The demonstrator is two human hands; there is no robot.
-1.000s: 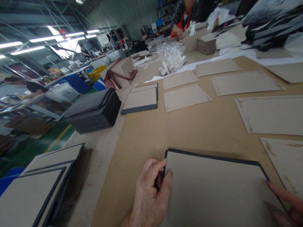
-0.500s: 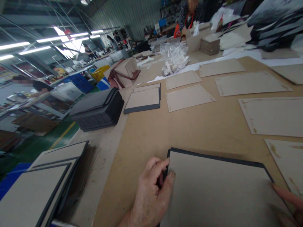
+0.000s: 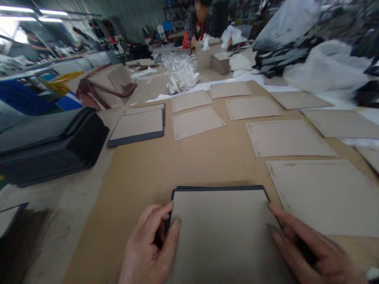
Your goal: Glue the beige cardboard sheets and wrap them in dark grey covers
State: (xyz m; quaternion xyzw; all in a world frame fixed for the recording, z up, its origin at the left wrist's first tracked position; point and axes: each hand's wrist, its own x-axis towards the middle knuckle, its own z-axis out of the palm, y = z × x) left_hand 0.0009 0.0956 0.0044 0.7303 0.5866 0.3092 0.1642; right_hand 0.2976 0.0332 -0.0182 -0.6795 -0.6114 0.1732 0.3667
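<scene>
Before me lies a beige cardboard panel [image 3: 222,228] with black edging showing along its far and side edges. My left hand [image 3: 151,240] grips its left edge, thumb on top and fingers curled at the side. At the right edge, my right hand [image 3: 308,244] holds the panel between forefinger and thumb. Whether more panels lie underneath I cannot tell, though the black edge looks doubled at the far left corner. Beyond it, further black-edged panels [image 3: 139,125] overlap on the table. To the right lie several loose cardboard sheets [image 3: 290,138] with brownish glue-like marks along their edges.
A thick stack of black pieces [image 3: 50,146] stands at the left. Farther back are a clear plastic bag [image 3: 180,73], a cardboard box [image 3: 207,55], white plastic bags [image 3: 328,71] and dark strips. A person [image 3: 197,27] is at the table's far end.
The view has swung to the right, so things appear farther left. My right hand has come fully into view at the panel's right edge; my left hand keeps its grip.
</scene>
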